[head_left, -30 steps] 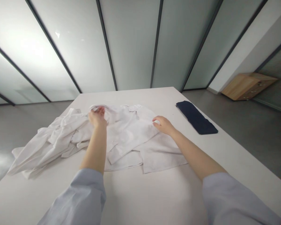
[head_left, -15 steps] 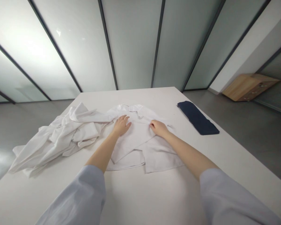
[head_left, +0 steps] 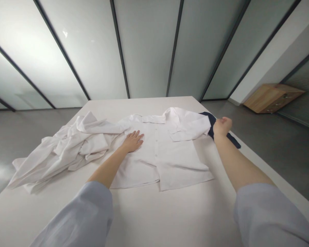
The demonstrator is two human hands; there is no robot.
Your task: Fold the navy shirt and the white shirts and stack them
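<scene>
We had the white shirt (head_left: 175, 157) mid-surface (head_left: 164, 219), buttons up, collar (head_left: 153, 119) away from us, hem toward us. Left hand (head_left: 133, 141) lay flat on its front, fingers spread, likely as an anchor so the body wouldn't slide under a sideways pull. Right hand (head_left: 222, 127) was curled into a loose fist just off the end of the shirt sleeve (head_left: 195, 125); couldn't tell if we were pinching the cuff or only next to it. Arm spacing looked meant to keep the sleeve drawn out sideways from the shirt.

Edges: white clothes pile (head_left: 67, 144) sat left of the shirt, bunched against it; couldn't tell where one ended. Snag risk there, we'd say. Dark cloth (head_left: 233, 140) was right of the shirt, near the surface's right edge, partly hidden by sleeve and hand. Contact unclear.

Room: surface ran on from the shirt hem toward us and past the collar to the far edge. Right of the shirt was tighter: our forearm crossed there, close to the edge.
</scene>
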